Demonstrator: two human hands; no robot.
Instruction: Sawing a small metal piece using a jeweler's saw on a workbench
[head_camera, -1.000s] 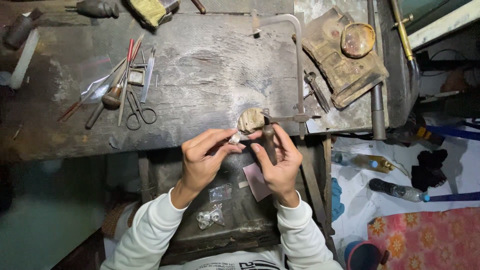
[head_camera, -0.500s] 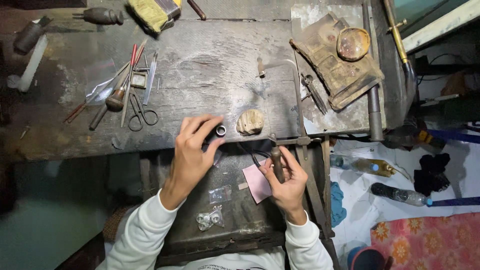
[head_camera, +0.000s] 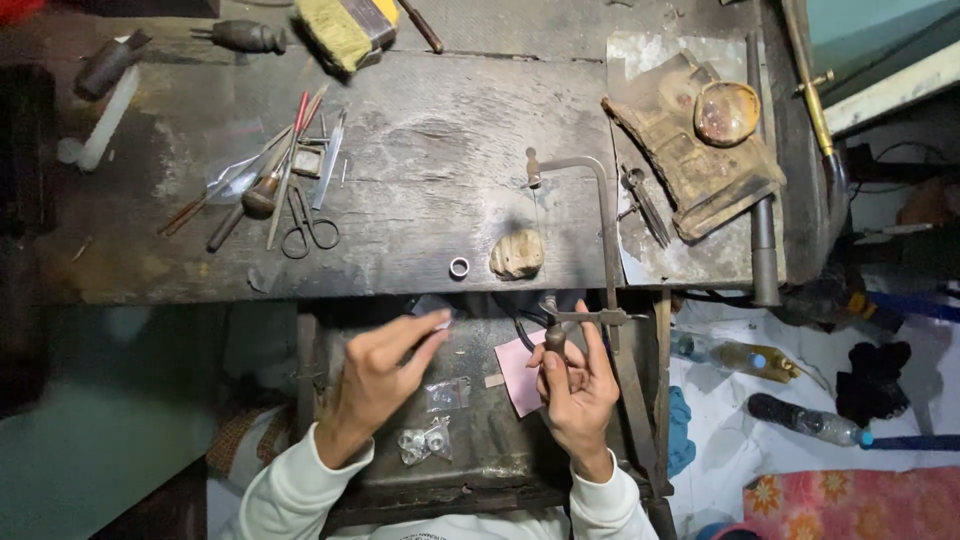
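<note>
The right hand (head_camera: 578, 392) is being kept closed around the handle of a jeweller's saw (head_camera: 592, 240), its frame being rested up over the worn workbench (head_camera: 420, 190) for support; the left hand (head_camera: 385, 375) is being held empty, fingers loosely curled, above the drawer tray (head_camera: 480, 450), while a small metal ring (head_camera: 459, 267) is being left at the bench edge, beside a pale lump (head_camera: 517, 254), within easy reach

Worn, rough, matt wooden workbench (head_camera: 420, 200). A shiny metal ring (head_camera: 459, 267) lies on it. The saw frame (head_camera: 590, 240) is dull grey metal.
</note>
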